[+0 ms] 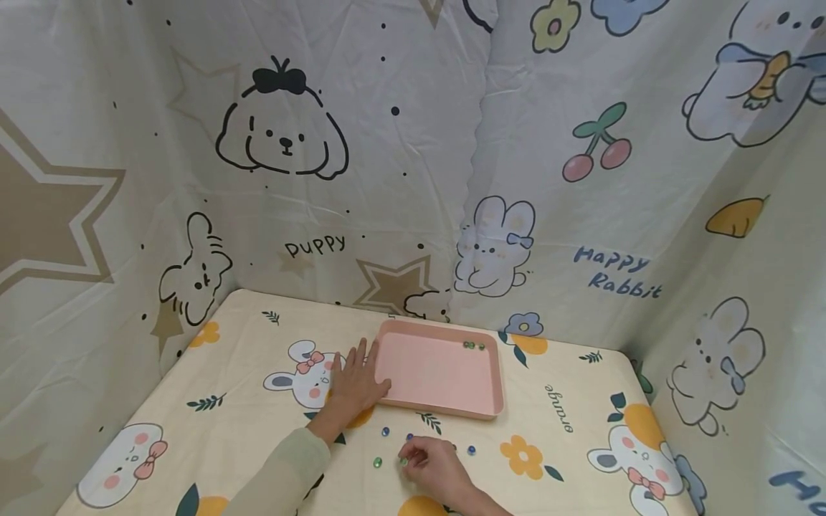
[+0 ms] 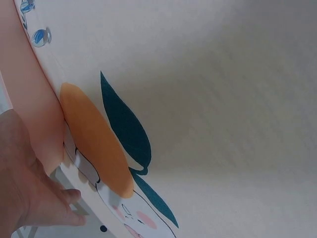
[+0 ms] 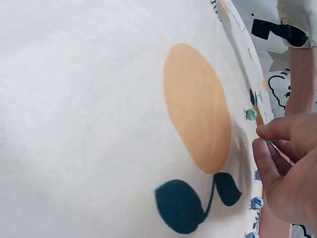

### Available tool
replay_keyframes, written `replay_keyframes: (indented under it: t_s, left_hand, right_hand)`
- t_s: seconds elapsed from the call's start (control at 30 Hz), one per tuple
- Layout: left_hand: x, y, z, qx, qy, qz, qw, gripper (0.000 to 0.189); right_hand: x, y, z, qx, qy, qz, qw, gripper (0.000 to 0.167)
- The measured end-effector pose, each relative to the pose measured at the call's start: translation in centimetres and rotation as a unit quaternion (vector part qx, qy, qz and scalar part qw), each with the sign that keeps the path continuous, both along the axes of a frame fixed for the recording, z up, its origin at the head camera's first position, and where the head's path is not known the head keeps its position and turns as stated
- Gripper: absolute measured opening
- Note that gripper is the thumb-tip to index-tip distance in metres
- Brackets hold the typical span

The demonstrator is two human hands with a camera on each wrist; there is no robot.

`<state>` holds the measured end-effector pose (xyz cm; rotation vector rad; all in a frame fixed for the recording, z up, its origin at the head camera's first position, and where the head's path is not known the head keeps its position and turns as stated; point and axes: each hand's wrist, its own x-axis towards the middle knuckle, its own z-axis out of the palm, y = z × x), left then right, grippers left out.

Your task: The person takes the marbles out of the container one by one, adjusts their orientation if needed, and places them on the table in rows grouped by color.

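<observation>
Marble [image 1: 404, 462], grn, pinched in R hand [image 1: 439, 467], L hand [image 1: 356, 381] w/ fingers apart, touching tray [image 1: 432, 376]

Plain pink on printed cream
From here I see a pink tray [image 1: 439, 373], green marbles [image 1: 377, 463], blue marbles [image 1: 472, 450] — and a cream tablecloth [image 1: 245, 358] patterned with bunnies.

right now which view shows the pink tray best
The head view: it shows the pink tray almost whole, rim and floor. The left wrist view catches only part of its wall; the right wrist view, just a sliver below the right hand.
</observation>
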<state>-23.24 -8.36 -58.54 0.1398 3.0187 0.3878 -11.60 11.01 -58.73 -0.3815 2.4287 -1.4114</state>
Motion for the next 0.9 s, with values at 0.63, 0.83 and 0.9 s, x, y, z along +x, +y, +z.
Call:
replay_keyframes:
  t_s: [0.63,0.83,0.9]
  left_hand:
    - [0.0,0.1,-0.1,0.005,0.001,0.003,1.0,0.086]
    - [0.0,0.1,0.0,0.003,0.0,0.003,1.0,0.086]
    - [0.1,0.1,0.1,0.005,0.0,0.002,1.0,0.086]
  right_hand:
    - [0.4,-0.3,-1.6,0.03,0.008,0.009,0.9995,0.024]
    - [0.4,-0.3,-1.6,0.029,0.012,0.012,0.9994,0.023]
    - [0.4,-0.3,-1.6,0.03,0.011,0.013,0.9994,0.023]
